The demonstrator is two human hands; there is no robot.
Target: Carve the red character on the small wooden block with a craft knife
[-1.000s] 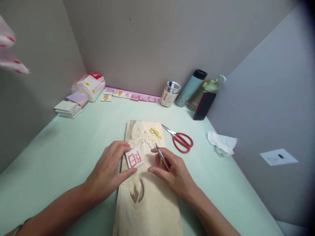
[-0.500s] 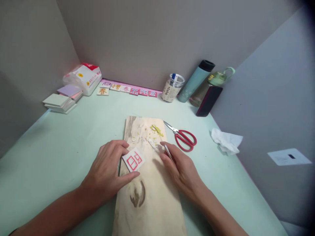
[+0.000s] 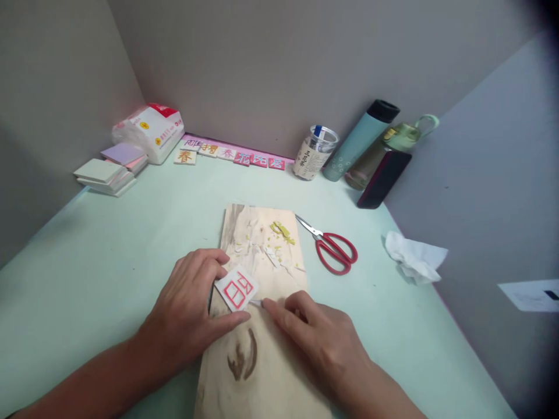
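Left hand (image 3: 186,299) is pinching 1 tile (image 3: 237,288), presumably steadying it, while right hand (image 3: 325,334) is gripping blade (image 3: 257,302) (handle hidden) at tile's 4 o'clock.

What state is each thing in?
Left hand: holding white tile
White tile: marked in red
Right hand: gripping carving tool
Carving tool: tip at tile's edge
Wooden board: strewn with shavings
Scissors: closed, lying flat
Phone: propped up, screen dark
Tumbler: standing
Bottle: lid on
Jar: upright, lidless
Tissue: crumpled
Blocks: stacked
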